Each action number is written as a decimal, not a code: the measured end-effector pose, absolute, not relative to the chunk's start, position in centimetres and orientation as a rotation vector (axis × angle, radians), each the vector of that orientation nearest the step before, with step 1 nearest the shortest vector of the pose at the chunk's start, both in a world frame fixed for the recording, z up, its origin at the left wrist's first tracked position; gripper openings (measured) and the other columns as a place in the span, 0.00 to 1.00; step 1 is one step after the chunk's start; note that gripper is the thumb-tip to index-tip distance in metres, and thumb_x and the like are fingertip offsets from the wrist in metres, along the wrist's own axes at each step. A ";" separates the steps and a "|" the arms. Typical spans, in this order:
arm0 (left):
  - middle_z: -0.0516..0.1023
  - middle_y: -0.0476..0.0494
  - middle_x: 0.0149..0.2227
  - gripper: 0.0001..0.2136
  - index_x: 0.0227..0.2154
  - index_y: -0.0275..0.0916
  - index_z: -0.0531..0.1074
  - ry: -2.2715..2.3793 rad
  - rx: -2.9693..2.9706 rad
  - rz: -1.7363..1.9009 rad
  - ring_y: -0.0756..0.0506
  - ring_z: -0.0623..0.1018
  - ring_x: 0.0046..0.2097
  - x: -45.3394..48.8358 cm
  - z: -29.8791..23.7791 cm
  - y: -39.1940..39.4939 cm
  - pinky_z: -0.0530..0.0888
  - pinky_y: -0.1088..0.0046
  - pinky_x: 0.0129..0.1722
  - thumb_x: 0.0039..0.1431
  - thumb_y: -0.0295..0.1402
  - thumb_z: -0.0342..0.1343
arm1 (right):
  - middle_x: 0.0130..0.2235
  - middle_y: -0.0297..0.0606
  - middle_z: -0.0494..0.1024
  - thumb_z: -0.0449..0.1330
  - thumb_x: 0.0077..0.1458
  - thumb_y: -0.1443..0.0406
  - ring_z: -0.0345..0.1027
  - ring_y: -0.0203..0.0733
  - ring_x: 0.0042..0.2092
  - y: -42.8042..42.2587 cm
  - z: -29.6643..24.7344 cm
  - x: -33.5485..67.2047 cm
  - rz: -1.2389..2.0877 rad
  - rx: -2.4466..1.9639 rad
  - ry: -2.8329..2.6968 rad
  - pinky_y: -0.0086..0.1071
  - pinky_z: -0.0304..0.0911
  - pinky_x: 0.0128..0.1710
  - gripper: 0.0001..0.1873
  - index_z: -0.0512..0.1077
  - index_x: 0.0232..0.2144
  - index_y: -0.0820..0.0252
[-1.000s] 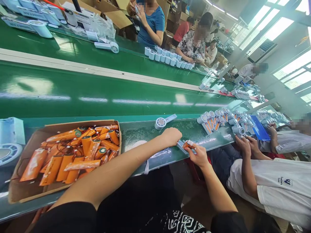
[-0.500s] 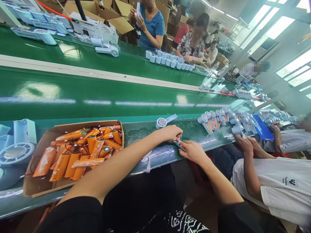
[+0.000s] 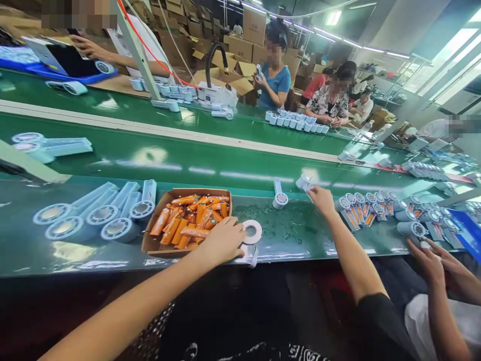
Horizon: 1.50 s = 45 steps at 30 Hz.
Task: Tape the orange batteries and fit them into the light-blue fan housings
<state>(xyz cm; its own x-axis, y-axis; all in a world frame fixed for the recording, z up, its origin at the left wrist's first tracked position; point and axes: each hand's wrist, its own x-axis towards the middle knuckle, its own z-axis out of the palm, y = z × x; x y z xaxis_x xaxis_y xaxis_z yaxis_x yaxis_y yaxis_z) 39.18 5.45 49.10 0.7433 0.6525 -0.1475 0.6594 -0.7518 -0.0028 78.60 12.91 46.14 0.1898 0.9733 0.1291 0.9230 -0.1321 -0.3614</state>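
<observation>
My left hand [image 3: 225, 240] is closed on the left edge of a roll of white tape [image 3: 257, 238], at the front of the bench by the battery box. Out to the right, my right hand [image 3: 322, 199] pinches a light blue handheld fan housing [image 3: 303, 183] over the edge of the green belt; its far end is blurred. Between my hands a fan housing [image 3: 280, 200] with a round grille lies on the bench, handle pointing away. Orange wrapped batteries [image 3: 188, 220] with wires fill the cardboard box [image 3: 149, 246] beside my left hand.
Several fan housings [image 3: 103, 214] lie left of the box. On the right, rows of fans with orange batteries [image 3: 363, 203] stand near a co-worker's hands [image 3: 428, 260] and a blue tray [image 3: 464, 225]. The green belt [image 3: 210, 160] runs behind; other people work across it.
My hands, earlier together over a small part, are now apart: the left on the tape roll, the right out with a fan housing. The view has swung left.
</observation>
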 end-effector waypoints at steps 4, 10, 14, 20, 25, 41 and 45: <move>0.82 0.38 0.48 0.09 0.49 0.38 0.79 1.134 2.989 -0.156 0.38 0.78 0.53 39.0 47.0 4.6 0.69 0.57 0.58 0.67 0.30 0.62 | 0.47 0.62 0.82 0.57 0.66 0.64 0.76 0.54 0.51 16.8 46.4 76.6 0.176 -2.108 -1.603 0.41 0.65 0.52 0.14 0.79 0.43 0.70; 0.80 0.38 0.53 0.08 0.48 0.38 0.79 1.093 3.050 0.092 0.39 0.77 0.55 39.4 46.9 4.1 0.69 0.55 0.60 0.72 0.30 0.55 | 0.57 0.55 0.78 0.52 0.70 0.57 0.77 0.44 0.42 9.4 44.4 69.2 0.288 -1.790 -1.598 0.38 0.73 0.43 0.22 0.71 0.57 0.63; 0.77 0.34 0.57 0.11 0.50 0.34 0.77 1.087 3.074 0.545 0.31 0.71 0.63 37.8 47.8 1.2 0.65 0.44 0.67 0.71 0.32 0.55 | 0.56 0.50 0.79 0.55 0.68 0.45 0.75 0.36 0.28 1.0 43.2 64.1 1.201 -1.152 -1.595 0.26 0.61 0.18 0.33 0.63 0.66 0.56; 0.79 0.36 0.53 0.15 0.52 0.39 0.73 1.310 2.949 0.929 0.30 0.67 0.69 32.0 48.5 -2.0 0.59 0.37 0.71 0.64 0.32 0.61 | 0.26 0.37 0.82 0.59 0.69 0.47 0.72 0.34 0.24 -3.7 47.6 59.2 1.776 -0.714 -1.886 0.25 0.64 0.24 0.26 0.80 0.31 0.60; 0.80 0.37 0.53 0.19 0.54 0.43 0.70 1.724 2.734 1.210 0.33 0.72 0.66 27.1 49.1 -3.6 0.59 0.36 0.71 0.62 0.21 0.59 | 0.31 0.35 0.84 0.58 0.69 0.46 0.76 0.36 0.30 -1.5 49.7 54.9 1.342 -0.469 -2.451 0.26 0.65 0.29 0.23 0.81 0.39 0.57; 0.80 0.36 0.44 0.11 0.45 0.38 0.77 1.620 2.724 0.917 0.28 0.66 0.69 28.4 47.0 -7.5 0.78 0.47 0.60 0.62 0.22 0.58 | 0.46 0.38 0.81 0.69 0.61 0.50 0.78 0.43 0.47 3.9 48.6 51.4 1.086 -0.805 -1.466 0.36 0.76 0.49 0.21 0.76 0.49 0.54; 0.81 0.37 0.45 0.13 0.47 0.38 0.78 1.513 2.807 0.827 0.30 0.68 0.68 30.2 46.2 -6.9 0.78 0.52 0.62 0.63 0.19 0.57 | 0.43 0.40 0.85 0.71 0.61 0.58 0.81 0.46 0.45 -0.2 47.8 53.3 0.844 -0.872 -1.338 0.40 0.79 0.47 0.09 0.77 0.37 0.54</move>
<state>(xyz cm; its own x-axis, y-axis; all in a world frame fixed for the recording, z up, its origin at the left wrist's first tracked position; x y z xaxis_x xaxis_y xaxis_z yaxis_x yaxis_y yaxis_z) 30.21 -6.89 46.24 0.4551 0.7399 0.4954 0.8164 -0.5688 0.0994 53.32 -0.21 47.85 0.0543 0.8951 0.4425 -0.0134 0.4438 -0.8960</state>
